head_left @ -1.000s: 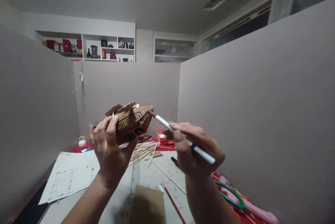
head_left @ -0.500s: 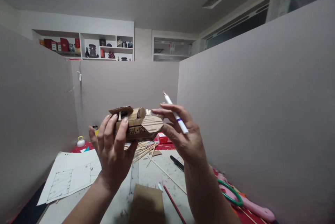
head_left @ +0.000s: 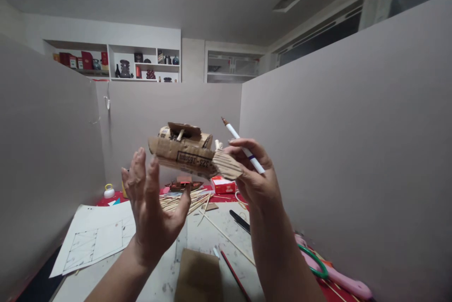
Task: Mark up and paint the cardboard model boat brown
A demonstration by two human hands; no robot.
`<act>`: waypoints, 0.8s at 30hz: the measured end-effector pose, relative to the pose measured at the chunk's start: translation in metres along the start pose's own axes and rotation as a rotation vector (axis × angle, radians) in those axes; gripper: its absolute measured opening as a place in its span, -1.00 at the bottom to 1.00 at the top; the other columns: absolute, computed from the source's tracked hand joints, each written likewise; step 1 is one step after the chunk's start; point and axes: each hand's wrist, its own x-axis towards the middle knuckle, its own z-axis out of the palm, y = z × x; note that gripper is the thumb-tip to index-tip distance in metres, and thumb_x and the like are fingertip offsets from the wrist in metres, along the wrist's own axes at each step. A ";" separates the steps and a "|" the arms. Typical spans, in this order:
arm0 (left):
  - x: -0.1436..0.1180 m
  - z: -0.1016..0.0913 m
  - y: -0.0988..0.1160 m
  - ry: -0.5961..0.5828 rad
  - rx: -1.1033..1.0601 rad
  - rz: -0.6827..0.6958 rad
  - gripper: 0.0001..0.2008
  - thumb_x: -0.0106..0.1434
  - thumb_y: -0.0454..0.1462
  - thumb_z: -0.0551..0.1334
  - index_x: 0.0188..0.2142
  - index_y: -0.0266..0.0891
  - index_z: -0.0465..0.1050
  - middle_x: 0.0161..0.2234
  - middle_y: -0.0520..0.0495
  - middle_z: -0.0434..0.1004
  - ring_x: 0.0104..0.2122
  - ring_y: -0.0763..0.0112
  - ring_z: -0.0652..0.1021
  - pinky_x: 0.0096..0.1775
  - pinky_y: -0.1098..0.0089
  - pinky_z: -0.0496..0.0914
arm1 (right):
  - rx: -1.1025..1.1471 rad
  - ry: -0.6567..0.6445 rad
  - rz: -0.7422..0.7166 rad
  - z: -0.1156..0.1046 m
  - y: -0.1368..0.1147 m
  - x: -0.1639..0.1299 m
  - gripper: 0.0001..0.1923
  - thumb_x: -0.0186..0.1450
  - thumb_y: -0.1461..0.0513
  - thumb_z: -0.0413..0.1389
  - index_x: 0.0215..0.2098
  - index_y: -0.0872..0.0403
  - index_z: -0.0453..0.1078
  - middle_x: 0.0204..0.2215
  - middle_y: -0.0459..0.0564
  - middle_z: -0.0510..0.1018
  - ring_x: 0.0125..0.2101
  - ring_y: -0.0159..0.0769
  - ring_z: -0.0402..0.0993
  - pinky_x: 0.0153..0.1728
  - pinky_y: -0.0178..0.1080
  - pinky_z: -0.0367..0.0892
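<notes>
A cardboard model boat [head_left: 187, 154] with a rounded cabin and a flat flap on top hangs in the air before me. My right hand [head_left: 256, 170] pinches its right end, where a striped, ridged cardboard piece [head_left: 227, 164] sits. Between the same fingers a white marker [head_left: 243, 146] with a brown tip and purple band points up and left. My left hand [head_left: 153, 203] is open just below and left of the boat, fingers spread and thumb apart. Whether a fingertip still touches the hull, I cannot tell.
Thin wooden sticks [head_left: 197, 202] lie behind a cardboard sheet [head_left: 198, 276] and a red pencil [head_left: 235, 274]. A drawing sheet [head_left: 95, 241] is on the left. At the back stand a small boat [head_left: 176, 185] and red box [head_left: 224, 185]. Green-handled scissors [head_left: 312, 262] lie right, near grey partitions [head_left: 335, 142].
My left hand has let go of the boat and spread its fingers. The boat has shifted right and slightly up, tilting down at its right end, with my right hand gripping it.
</notes>
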 end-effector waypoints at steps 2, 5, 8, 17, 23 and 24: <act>0.005 -0.007 0.001 0.020 -0.210 -0.216 -0.10 0.21 -0.21 0.32 0.41 0.00 -0.15 0.37 -0.26 0.06 0.34 -0.04 0.17 0.29 -0.12 0.11 | 0.018 0.033 0.022 -0.008 0.004 0.002 -0.69 0.19 0.19 0.29 -0.10 -0.09 0.43 -0.38 -0.13 0.54 -0.42 -0.40 0.51 -0.41 -0.36 0.49; 0.013 -0.014 -0.007 -0.033 -0.545 -0.591 -0.32 0.35 -0.13 0.13 0.38 0.00 -0.13 0.30 -0.30 0.20 0.25 0.03 0.35 0.15 -0.01 0.37 | 0.050 0.021 0.034 -0.019 0.008 0.004 -0.67 0.19 0.16 0.26 -0.07 -0.11 0.42 -0.38 -0.14 0.52 -0.46 -0.42 0.47 -0.47 -0.38 0.46; 0.020 -0.013 -0.018 -0.257 -0.915 -0.901 -0.32 0.39 0.02 -0.03 0.40 -0.07 -0.22 0.25 -0.41 0.29 0.13 0.00 0.49 0.00 0.03 0.50 | 0.084 -0.017 0.031 -0.024 0.011 0.005 -0.65 0.21 0.17 0.24 -0.03 -0.13 0.41 -0.39 -0.15 0.50 -0.48 -0.42 0.45 -0.49 -0.37 0.44; 0.021 -0.010 -0.008 -0.514 -1.365 -1.112 -0.31 0.21 0.15 0.19 0.19 -0.22 0.35 0.14 -0.38 0.47 0.04 -0.12 0.56 -0.01 -0.06 0.51 | 0.160 -0.090 0.119 -0.024 0.012 0.001 -0.61 0.20 0.20 0.25 0.00 -0.14 0.42 -0.38 -0.16 0.50 -0.44 -0.41 0.47 -0.46 -0.35 0.46; 0.021 -0.012 -0.010 -0.380 -1.395 -1.259 -0.62 0.20 -0.02 0.32 -0.12 -0.22 0.56 -0.01 -0.29 0.60 -0.05 -0.01 0.61 -0.01 -0.01 0.53 | 0.086 -0.103 0.153 -0.015 0.016 -0.002 -0.60 0.25 0.16 0.22 0.05 -0.12 0.37 -0.32 -0.12 0.55 -0.38 -0.38 0.53 -0.38 -0.31 0.50; 0.022 -0.011 -0.010 -0.337 -1.403 -1.283 -0.66 0.19 -0.04 0.33 -0.15 -0.22 0.57 -0.03 -0.28 0.61 -0.07 0.01 0.62 -0.03 0.03 0.55 | 0.050 -0.082 0.150 -0.014 0.017 -0.001 -0.60 0.27 0.17 0.20 0.07 -0.11 0.35 -0.27 -0.09 0.58 -0.33 -0.36 0.55 -0.34 -0.29 0.52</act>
